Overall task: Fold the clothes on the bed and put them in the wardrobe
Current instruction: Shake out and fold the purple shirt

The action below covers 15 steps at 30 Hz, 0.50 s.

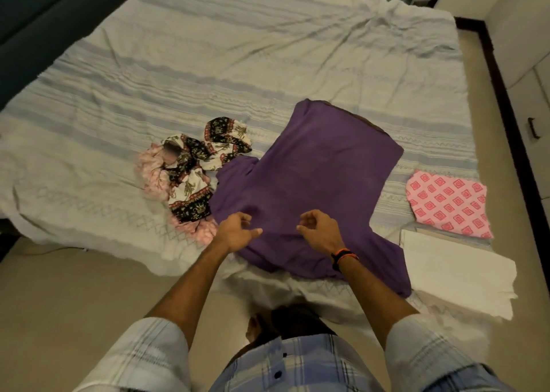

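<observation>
Loosely curled, left hand [236, 228] and right hand [320, 229] hover in an empty grip over the purple T-shirt [309, 183], spread flat on the bed [208, 49] at its near edge.

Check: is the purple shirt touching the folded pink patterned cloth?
Apart. The head view shows bare striped bedsheet between the purple shirt and the pink patterned cloth.

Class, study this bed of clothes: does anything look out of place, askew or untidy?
Yes. The black-and-white patterned garment lies crumpled in a heap with a pink garment, left of the purple shirt. By contrast, the pink diamond-print cloth and white cloth on the right lie folded flat.
</observation>
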{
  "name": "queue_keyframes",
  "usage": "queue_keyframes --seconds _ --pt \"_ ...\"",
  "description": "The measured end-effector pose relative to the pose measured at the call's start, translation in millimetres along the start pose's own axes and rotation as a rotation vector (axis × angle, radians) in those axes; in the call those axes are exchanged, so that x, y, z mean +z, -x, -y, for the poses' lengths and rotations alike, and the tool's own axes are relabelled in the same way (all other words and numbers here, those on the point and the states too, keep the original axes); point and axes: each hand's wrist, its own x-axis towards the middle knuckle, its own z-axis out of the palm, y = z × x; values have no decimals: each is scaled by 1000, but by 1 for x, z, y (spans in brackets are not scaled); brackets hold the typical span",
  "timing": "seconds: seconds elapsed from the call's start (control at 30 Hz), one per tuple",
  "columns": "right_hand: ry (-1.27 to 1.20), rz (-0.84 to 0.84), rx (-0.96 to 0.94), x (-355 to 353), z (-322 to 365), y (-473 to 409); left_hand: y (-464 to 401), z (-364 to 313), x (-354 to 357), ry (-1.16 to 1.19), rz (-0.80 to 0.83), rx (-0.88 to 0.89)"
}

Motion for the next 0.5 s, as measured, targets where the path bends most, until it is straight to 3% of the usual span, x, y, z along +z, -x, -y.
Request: queue_keyframes --seconds 0.5 --pt "33 188 -20 48 52 -119 -76 9 -54 105 -87 -169"
